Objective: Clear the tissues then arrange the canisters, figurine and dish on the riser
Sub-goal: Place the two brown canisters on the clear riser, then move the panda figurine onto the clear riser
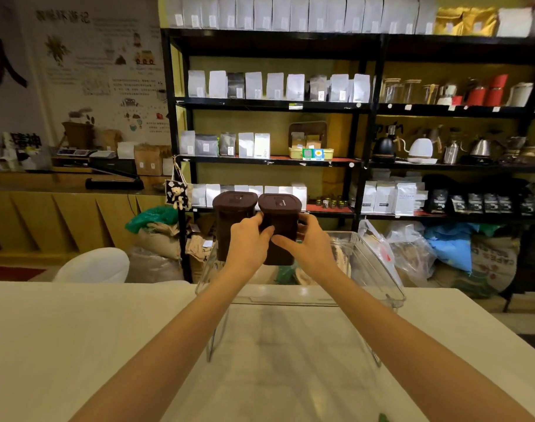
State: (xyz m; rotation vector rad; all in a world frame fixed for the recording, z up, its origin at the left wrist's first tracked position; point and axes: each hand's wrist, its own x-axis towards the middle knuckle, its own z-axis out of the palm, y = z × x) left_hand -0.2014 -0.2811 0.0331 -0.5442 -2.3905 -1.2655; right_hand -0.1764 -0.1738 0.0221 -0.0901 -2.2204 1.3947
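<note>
Two dark brown canisters with lids stand side by side at the far left of a clear plastic riser (pixel 379 281) on the white table. My left hand (pixel 248 242) reaches between them, fingers against the right canister (pixel 280 217), with the left canister (pixel 231 214) just beyond my knuckles. My right hand (pixel 306 242) wraps the right canister's lower right side, thumb across its front. Both canisters are upright and nearly touching. No tissues, figurine or dish show in this view.
The white table (pixel 77 330) ends just behind the riser. Beyond it stand black shelves (pixel 366 108) of coffee bags and kettles, sacks and plastic bags on the floor, and a white chair back (pixel 95 266) at left. A small green bit (pixel 383 418) lies at the table's near edge.
</note>
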